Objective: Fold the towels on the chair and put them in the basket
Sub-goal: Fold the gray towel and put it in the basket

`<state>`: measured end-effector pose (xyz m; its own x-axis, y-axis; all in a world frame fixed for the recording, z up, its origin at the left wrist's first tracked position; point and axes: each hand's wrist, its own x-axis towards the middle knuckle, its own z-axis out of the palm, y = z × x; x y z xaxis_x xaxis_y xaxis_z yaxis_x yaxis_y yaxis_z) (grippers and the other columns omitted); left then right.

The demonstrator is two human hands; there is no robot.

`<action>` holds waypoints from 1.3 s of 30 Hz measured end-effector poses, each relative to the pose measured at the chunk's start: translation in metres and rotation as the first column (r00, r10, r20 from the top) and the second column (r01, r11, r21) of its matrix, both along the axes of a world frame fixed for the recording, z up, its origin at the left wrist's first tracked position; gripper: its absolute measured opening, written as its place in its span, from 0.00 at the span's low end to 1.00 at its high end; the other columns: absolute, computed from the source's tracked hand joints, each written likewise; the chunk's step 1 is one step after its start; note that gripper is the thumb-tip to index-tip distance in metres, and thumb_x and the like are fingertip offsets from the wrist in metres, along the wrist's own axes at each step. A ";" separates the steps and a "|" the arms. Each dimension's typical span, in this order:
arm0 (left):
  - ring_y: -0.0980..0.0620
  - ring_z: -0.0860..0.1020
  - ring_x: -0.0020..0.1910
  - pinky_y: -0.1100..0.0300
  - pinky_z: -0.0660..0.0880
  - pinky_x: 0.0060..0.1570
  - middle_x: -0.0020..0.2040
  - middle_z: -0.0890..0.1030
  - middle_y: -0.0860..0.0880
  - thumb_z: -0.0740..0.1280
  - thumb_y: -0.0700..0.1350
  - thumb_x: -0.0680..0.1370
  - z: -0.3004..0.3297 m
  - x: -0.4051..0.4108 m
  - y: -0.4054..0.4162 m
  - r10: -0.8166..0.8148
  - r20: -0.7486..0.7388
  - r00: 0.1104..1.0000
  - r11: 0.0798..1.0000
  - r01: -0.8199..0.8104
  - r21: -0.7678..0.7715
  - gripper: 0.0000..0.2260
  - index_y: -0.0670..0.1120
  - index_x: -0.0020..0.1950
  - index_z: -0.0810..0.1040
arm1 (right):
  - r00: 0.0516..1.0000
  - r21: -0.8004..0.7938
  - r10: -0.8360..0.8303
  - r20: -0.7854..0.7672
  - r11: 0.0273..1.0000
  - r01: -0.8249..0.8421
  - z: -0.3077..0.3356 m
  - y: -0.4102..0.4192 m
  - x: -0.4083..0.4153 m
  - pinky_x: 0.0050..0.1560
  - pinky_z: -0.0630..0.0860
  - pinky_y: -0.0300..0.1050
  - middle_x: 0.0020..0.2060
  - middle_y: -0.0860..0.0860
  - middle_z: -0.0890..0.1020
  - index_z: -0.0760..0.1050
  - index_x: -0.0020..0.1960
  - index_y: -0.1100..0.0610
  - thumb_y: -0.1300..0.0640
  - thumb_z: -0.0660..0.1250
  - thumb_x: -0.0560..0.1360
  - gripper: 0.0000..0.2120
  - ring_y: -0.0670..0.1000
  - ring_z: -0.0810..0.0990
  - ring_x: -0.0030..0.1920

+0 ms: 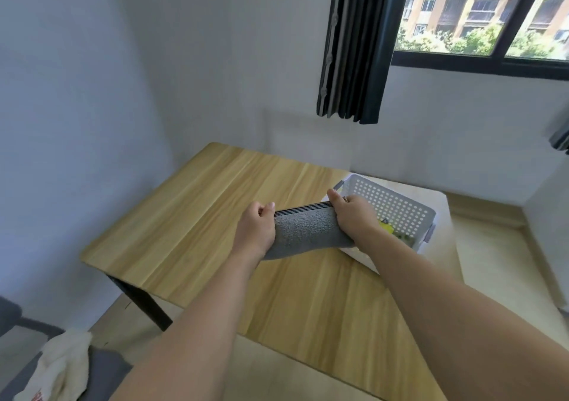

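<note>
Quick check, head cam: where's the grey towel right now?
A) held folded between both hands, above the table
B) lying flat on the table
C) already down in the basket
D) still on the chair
A: the folded grey towel is gripped at its two ends by the left hand and the right hand, lifted off the wooden table beside the white basket.

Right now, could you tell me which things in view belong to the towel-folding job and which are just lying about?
Part of the job:
- grey towel, folded, held at its ends by the left hand and right hand
- white basket
- white towel on the chair

Just there:
- wooden table
- dark curtain
- window
</note>
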<state>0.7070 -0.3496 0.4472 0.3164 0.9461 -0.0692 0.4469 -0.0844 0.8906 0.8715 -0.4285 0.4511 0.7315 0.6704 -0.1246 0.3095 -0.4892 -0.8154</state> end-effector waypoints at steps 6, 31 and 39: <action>0.52 0.65 0.28 0.57 0.62 0.31 0.29 0.68 0.53 0.66 0.57 0.77 0.000 0.073 -0.037 -0.019 0.052 0.998 0.997 0.015 0.072 0.20 0.46 0.34 0.64 | 0.970 -0.048 0.191 0.152 0.981 -0.186 0.016 -0.013 0.102 0.45 0.67 0.46 0.38 0.53 0.77 0.73 0.37 0.57 0.41 0.53 0.80 0.24 0.55 0.75 0.44; 0.46 0.75 0.51 0.53 0.71 0.57 0.47 0.80 0.51 0.62 0.51 0.79 -0.140 0.357 -0.022 -0.337 -0.612 0.716 0.937 0.192 -0.292 0.07 0.52 0.50 0.79 | 0.757 -0.526 0.605 -0.247 0.572 -0.629 -0.129 0.015 0.372 0.47 0.65 0.45 0.59 0.60 0.75 0.69 0.66 0.62 0.64 0.54 0.76 0.19 0.58 0.74 0.56; 0.42 0.77 0.53 0.53 0.75 0.48 0.51 0.78 0.43 0.59 0.35 0.75 -0.174 0.396 -0.030 -0.543 -0.771 0.331 0.837 0.280 -0.470 0.12 0.41 0.55 0.77 | 0.577 -0.723 0.813 -0.082 0.350 -0.596 -0.155 0.023 0.374 0.45 0.72 0.46 0.56 0.58 0.76 0.71 0.62 0.62 0.66 0.54 0.77 0.15 0.57 0.76 0.50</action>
<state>1.1030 -0.3796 0.2735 0.3071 0.6244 -0.7182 0.9271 -0.3668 0.0775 1.2455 -0.4056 0.2965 0.0920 0.7713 -0.6298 0.9256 -0.2994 -0.2315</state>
